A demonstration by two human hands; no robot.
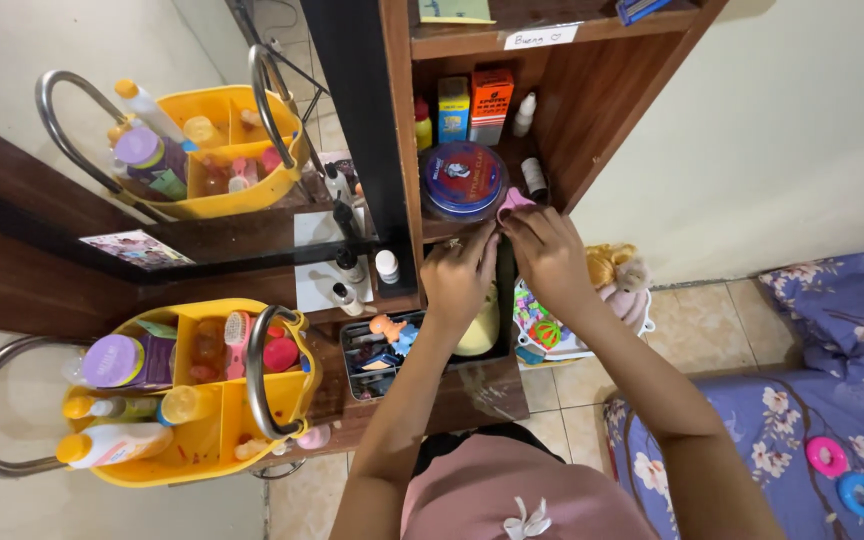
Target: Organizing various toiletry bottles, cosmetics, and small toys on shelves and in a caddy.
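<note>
Two hands meet at a small pink thing on the edge of a wooden shelf.

The wooden shelf unit (592, 90) stands against the wall beside a mirror (152, 180); a yellow caddy (202, 440) of bottles sits on the desk (472, 395) below, and a floral bedspread (802, 420) lies to the right. On the shelf a round blue tin (463, 179) stands just left of the pink thing (512, 201), which is small, soft-looking and pale pink, mostly hidden by fingers. The right hand (549, 252) pinches it from below. The left hand (460, 274) is curled with its fingertips up against the same spot; whether it grips the thing I cannot tell.
</note>
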